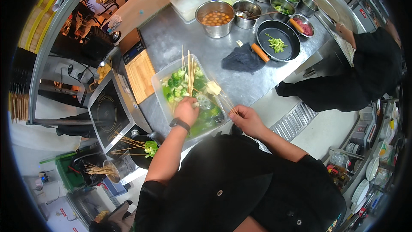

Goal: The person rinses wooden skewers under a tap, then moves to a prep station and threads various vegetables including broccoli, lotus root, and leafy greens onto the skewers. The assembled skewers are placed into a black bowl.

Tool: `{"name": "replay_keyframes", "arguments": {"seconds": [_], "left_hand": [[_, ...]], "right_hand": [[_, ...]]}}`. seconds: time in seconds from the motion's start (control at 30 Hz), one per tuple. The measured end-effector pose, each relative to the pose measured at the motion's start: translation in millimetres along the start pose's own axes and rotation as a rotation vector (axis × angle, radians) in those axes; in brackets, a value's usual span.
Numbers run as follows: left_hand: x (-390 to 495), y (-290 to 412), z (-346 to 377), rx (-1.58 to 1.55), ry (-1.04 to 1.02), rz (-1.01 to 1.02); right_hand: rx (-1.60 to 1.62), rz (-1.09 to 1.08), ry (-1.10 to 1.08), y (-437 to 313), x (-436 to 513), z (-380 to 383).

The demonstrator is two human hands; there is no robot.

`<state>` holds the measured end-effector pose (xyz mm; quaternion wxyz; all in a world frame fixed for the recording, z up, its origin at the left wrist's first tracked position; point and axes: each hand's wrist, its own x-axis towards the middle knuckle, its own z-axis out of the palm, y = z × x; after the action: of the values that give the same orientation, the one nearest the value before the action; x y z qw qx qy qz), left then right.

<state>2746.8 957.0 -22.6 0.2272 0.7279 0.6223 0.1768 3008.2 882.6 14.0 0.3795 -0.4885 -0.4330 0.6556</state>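
Note:
My right hand (248, 119) holds several thin wooden skewers (227, 103) by their lower ends; pale food slices (213, 88) sit at their upper tips. With a dark band on its wrist, my left hand (187, 111) reaches into a clear plastic tub (155, 85) of liquid, its fingers at the base of a bundle of upright skewers (191, 74). What those fingers grip is partly hidden. Broccoli florets (177, 78) and a lotus root slice (203, 101) lie in the tub.
On the steel counter (170, 35) are a wooden board (140, 77), a dark cloth (241, 59), a frying pan (289, 38) with green pieces and a steel pot (215, 30) of round brown items. An induction cooker (109, 112) stands at left. A co-worker in black (370, 67) is at right.

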Motion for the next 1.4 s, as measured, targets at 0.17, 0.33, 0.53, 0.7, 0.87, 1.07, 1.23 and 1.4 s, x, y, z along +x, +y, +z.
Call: {"name": "replay_keyframes", "arguments": {"seconds": [0.17, 0.33, 0.53, 0.7, 0.87, 1.07, 1.23, 1.4], "left_hand": [[3, 0, -16, -0.338, -0.115, -0.373], [-5, -18, -26, -1.308, 0.000, -0.725], [-14, 0, -36, -1.362, 0.105, -0.544], [-15, 5, -46, -1.318, 0.143, -0.500], [-16, 5, -47, -1.117, 0.195, -0.482], [-20, 12, -45, -0.829, 0.213, -0.288], [-23, 40, -58, -0.624, 0.095, -0.298], [-21, 27, -54, -0.974, 0.074, -0.328]], "right_hand": [[-0.103, 0.067, 0.001, -1, -3, -2], [-0.119, 0.158, -0.089, -3, -3, 3], [-0.254, 0.148, -0.120, -13, 4, 12], [-0.314, 0.108, -0.126, -13, 6, 13], [-0.360, 0.081, -0.113, -15, 5, 14], [-0.361, 0.081, -0.098, -17, 3, 14], [-0.393, 0.073, -0.082, -11, 3, 14], [-0.339, -0.016, -0.102, -11, 2, 13]]}}
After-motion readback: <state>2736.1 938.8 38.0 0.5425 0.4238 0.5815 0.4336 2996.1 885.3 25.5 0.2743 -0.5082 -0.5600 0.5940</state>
